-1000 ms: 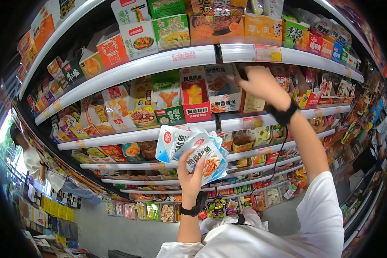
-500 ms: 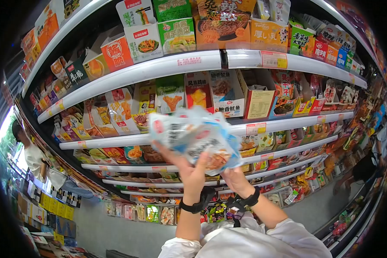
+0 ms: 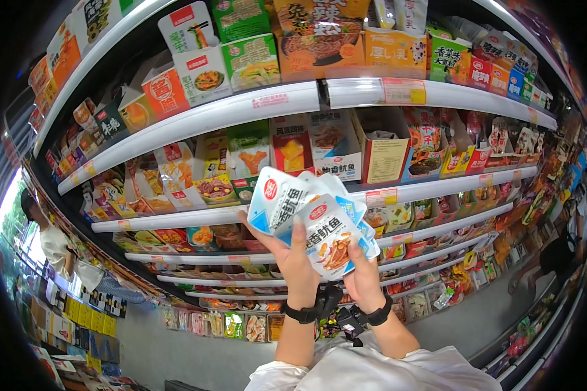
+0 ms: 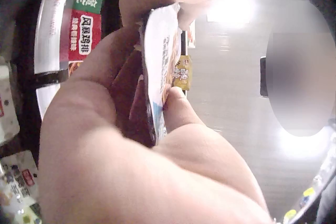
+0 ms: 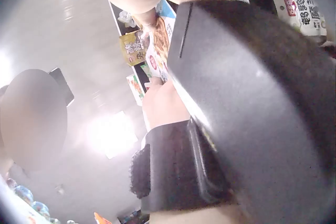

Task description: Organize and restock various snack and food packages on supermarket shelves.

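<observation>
Head view: half a second ago the fan of packets was blurred; now it is sharp and sits in the middle of the frame. The right hand shows the largest change: one second ago it was up at the shelf in the upper right of centre, and now it is at the lower right of the fan. The shelf boxes, such as the white squid box and the open beige-fronted box right of it, keep their places above.

The front packet has its logo end toward the upper left and its food picture toward the lower right, its long axis running steeply down between them. The left-hand packet of the fan leans further left, its logo in its upper left part. In the left wrist view the front packet appears nearly edge-on and close to upright.

The left hand grips the fan near its lower left, thumb across the front, fingers mostly behind. The right thumb is bent onto the front packet's lower right, pinching it there; how far the fingers behind curl cannot be told.
</observation>
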`<action>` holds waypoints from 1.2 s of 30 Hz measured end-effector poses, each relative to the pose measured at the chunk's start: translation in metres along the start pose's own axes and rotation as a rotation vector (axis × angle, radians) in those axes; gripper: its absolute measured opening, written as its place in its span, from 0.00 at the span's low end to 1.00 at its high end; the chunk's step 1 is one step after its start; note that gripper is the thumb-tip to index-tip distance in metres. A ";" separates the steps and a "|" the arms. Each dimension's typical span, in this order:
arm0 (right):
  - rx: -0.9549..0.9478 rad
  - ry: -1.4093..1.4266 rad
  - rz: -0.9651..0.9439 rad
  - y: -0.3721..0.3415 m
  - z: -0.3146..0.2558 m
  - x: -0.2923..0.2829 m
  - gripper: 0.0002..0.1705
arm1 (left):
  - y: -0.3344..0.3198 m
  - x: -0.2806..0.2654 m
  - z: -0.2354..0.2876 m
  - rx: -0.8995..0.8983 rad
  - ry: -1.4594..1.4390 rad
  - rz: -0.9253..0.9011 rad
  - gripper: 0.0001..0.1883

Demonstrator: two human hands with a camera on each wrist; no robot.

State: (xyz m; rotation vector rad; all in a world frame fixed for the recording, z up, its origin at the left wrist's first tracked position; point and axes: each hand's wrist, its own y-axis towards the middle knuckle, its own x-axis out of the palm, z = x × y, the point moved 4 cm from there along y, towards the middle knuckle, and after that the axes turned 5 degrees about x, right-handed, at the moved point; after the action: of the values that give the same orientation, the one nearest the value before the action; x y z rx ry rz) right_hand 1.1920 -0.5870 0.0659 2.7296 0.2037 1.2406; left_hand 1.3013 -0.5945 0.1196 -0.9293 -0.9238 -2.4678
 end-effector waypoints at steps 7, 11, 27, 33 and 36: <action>0.091 0.084 0.068 -0.009 -0.003 -0.022 0.30 | -0.033 -0.013 -0.018 -0.077 -0.165 0.026 0.19; 0.173 0.162 0.084 -0.019 -0.018 -0.014 0.32 | -0.039 -0.017 -0.022 -0.019 -0.025 0.021 0.19; 0.076 0.162 -0.090 -0.048 -0.035 -0.010 0.47 | -0.039 0.023 -0.003 -0.134 -0.453 -0.269 0.09; 0.186 0.186 -0.092 -0.055 -0.036 -0.007 0.49 | -0.036 0.019 -0.011 -0.171 -0.527 -0.237 0.04; 0.192 0.268 -0.009 -0.054 -0.027 -0.014 0.49 | -0.032 0.023 -0.016 -0.210 -0.561 -0.308 0.06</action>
State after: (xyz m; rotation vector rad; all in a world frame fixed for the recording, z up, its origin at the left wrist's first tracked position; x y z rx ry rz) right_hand 1.1588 -0.5351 0.0633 2.7012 0.3810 1.6632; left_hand 1.2604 -0.5844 0.1114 -1.7263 -1.0515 -2.6396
